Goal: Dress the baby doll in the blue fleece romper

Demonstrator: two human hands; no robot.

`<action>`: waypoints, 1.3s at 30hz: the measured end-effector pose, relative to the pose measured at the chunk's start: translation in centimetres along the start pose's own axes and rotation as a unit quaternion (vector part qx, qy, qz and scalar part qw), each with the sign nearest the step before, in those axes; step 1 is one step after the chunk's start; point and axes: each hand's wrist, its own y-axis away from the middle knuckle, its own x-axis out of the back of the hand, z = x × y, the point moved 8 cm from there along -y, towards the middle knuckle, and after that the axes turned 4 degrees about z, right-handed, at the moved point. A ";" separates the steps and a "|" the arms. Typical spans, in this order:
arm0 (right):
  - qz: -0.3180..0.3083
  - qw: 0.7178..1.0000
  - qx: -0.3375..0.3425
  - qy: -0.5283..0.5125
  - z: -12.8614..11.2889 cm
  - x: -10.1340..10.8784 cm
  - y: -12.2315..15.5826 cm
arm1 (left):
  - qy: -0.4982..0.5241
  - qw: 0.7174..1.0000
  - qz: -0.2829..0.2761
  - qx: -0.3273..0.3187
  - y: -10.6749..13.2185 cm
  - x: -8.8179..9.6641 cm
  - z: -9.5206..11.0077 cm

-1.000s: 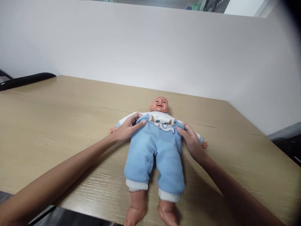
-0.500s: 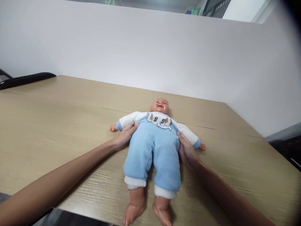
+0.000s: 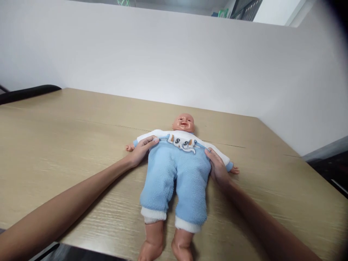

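A baby doll (image 3: 183, 123) lies on its back, head away from me and bare feet toward me. It wears a white long-sleeved top (image 3: 217, 151) and light blue fleece overalls (image 3: 163, 174) with an elephant face on the bib. My left hand (image 3: 143, 148) pinches the overalls' upper edge at the doll's side, thumb on top. On the other side my right hand (image 3: 216, 163) grips the matching edge, thumb over the fabric. Between both hands the edge is stretched sideways, so the blue trim stands out from the bib. My fingers under the cloth are partly hidden.
The doll rests on a light wooden table (image 3: 81, 145) that ends against a white partition wall (image 3: 163, 61). A black curved object (image 3: 29, 93), perhaps a chair top, stands at the left edge. Dark items (image 3: 331, 170) are beyond the right edge.
Both hands have pulled the overalls' upper edge outward, and it is now wider and tauter. The bib has shifted slightly down from the doll's neck.
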 end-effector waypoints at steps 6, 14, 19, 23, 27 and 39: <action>-0.009 0.999 0.025 0.030 -3.4 0.2 -0.7 | -0.046 0.996 0.060 -0.051 0.3 0.2 1.1; 0.059 0.972 0.161 0.163 -10.9 -3.4 -4.2 | -0.114 0.972 0.147 -0.144 1.0 0.9 2.5; -0.145 0.850 0.318 0.393 -14.8 -14.2 -5.1 | -0.131 0.962 0.163 -0.174 1.6 1.2 2.3; -0.377 0.741 0.310 0.460 -12.5 -21.8 -6.6 | -0.171 0.944 0.170 -0.226 2.1 1.1 2.8; -0.456 0.687 0.324 0.463 -11.1 -25.4 -7.3 | -0.174 0.928 0.175 -0.279 2.3 0.9 3.5; -0.325 0.839 0.306 0.312 -12.9 -19.9 -9.0 | -0.203 0.907 0.157 -0.333 3.4 0.8 4.0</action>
